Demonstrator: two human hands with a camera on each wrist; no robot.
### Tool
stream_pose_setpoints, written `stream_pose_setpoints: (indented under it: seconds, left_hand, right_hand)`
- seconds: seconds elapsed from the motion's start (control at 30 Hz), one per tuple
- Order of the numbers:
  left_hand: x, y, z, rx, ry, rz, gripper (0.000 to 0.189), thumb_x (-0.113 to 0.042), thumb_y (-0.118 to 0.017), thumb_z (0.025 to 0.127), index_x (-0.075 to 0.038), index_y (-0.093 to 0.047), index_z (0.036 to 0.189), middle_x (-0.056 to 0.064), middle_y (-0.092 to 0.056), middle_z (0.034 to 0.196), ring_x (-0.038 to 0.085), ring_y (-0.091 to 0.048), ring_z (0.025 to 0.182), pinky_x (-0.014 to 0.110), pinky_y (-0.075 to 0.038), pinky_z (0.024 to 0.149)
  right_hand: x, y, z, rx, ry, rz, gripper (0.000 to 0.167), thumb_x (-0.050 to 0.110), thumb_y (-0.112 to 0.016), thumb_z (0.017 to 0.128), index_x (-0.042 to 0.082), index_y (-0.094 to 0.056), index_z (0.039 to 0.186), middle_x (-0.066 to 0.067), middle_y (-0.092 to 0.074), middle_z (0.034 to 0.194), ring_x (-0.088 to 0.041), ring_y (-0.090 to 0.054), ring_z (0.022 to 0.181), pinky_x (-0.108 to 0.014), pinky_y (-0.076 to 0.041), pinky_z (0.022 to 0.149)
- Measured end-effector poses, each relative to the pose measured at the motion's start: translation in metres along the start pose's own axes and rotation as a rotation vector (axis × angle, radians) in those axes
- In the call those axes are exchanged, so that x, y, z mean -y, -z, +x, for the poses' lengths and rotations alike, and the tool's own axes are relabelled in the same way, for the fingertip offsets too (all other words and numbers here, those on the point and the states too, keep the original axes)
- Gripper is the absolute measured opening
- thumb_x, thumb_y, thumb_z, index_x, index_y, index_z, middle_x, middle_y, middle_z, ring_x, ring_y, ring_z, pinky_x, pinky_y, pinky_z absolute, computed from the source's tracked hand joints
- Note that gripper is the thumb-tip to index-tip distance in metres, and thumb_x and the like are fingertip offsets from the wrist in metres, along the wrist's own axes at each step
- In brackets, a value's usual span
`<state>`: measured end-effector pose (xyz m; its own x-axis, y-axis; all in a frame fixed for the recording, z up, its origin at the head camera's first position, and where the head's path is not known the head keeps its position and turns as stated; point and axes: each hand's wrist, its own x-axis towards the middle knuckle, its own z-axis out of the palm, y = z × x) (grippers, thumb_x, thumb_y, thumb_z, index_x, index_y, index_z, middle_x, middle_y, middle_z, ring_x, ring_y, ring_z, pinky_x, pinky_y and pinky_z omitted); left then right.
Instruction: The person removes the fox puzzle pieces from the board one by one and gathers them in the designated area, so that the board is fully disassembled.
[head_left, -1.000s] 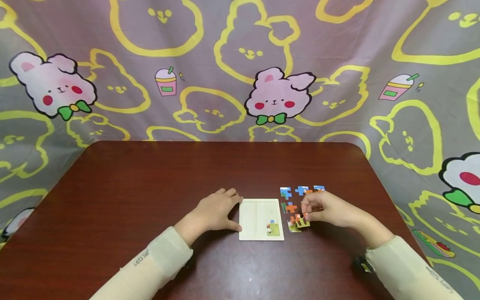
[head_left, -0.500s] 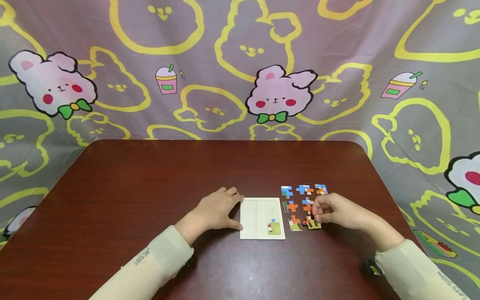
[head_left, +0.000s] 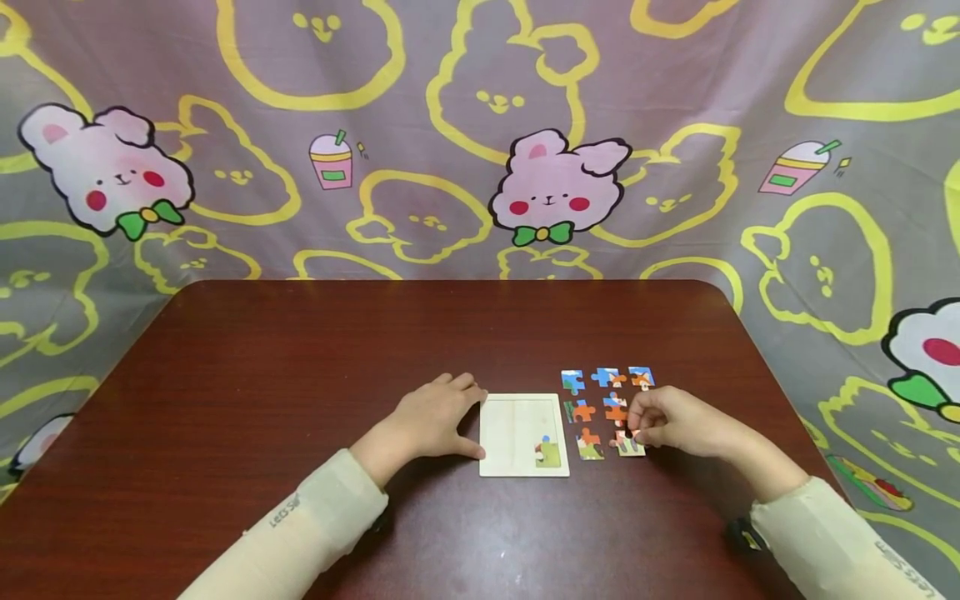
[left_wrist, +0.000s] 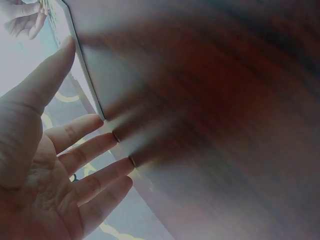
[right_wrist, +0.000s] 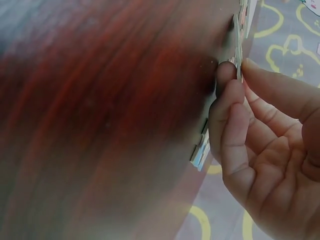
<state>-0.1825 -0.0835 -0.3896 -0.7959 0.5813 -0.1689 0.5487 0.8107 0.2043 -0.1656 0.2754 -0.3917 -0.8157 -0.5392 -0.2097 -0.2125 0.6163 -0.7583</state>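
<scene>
A pale wooden puzzle board (head_left: 510,433) lies on the table, one green jigsaw piece (head_left: 550,455) in its lower right corner. My left hand (head_left: 429,419) rests at the board's left side, fingers spread; thumb and index fingertip touch its edge. To the right, my right hand (head_left: 678,421) pinches a puzzle piece (head_left: 632,444) between thumb and index finger; in the right wrist view the piece (right_wrist: 238,47) shows edge-on, thin. Above it lies an orange-and-blue piece (head_left: 615,408), partly hidden by the fingers.
Several loose pieces lie right of the board, among them a blue one (head_left: 573,381), an orange one (head_left: 580,411), an orange-and-green one (head_left: 590,445) and a fox-ear one (head_left: 641,377). Behind the dark red table (head_left: 337,350) hangs a patterned cloth (head_left: 420,125).
My right hand has carried the pinched piece rightward, away from the orange-and-green piece it overlapped, and has barely moved since; the piece's tilt differs slightly. The left hand has stayed on the board.
</scene>
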Motion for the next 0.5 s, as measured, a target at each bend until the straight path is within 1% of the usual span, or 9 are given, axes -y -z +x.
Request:
stream_pose_setpoints:
  seconds: [0.2, 0.37, 0.5]
  left_hand:
    - [0.0003, -0.0002, -0.001, -0.006, -0.002, -0.001, 0.077, -0.054, -0.083, 0.073, -0.016, -0.06, 0.136, 0.002, -0.058, 0.135, 0.027, -0.055, 0.123, 0.043, -0.052, 0.096]
    - [0.0002, 0.0002, -0.0013, -0.013, -0.007, 0.002, 0.076, -0.054, -0.083, 0.073, -0.015, -0.06, 0.135, 0.002, -0.059, 0.133, 0.027, -0.056, 0.121, 0.043, -0.052, 0.096]
    - [0.0004, 0.0001, -0.001, -0.012, -0.011, 0.008, 0.076, -0.054, -0.083, 0.073, -0.015, -0.06, 0.135, 0.002, -0.059, 0.133, 0.027, -0.056, 0.12, 0.042, -0.052, 0.096]
  right_hand:
    - [0.0037, 0.0005, 0.0002, -0.009, -0.027, -0.064, 0.01, -0.001, -0.071, 0.083, 0.004, -0.063, 0.087, 0.002, -0.061, 0.073, -0.003, -0.052, 0.063, -0.022, -0.045, 0.059]
    - [0.0066, 0.0021, -0.0009, -0.013, -0.006, -0.135, 0.012, 0.003, -0.073, 0.083, 0.006, -0.063, 0.088, 0.004, -0.061, 0.072, -0.003, -0.052, 0.064, -0.023, -0.045, 0.06]
    - [0.0096, 0.0045, -0.0034, -0.018, 0.007, -0.162, 0.013, 0.006, -0.074, 0.084, 0.006, -0.063, 0.09, 0.006, -0.062, 0.073, -0.001, -0.053, 0.065, -0.022, -0.046, 0.061]
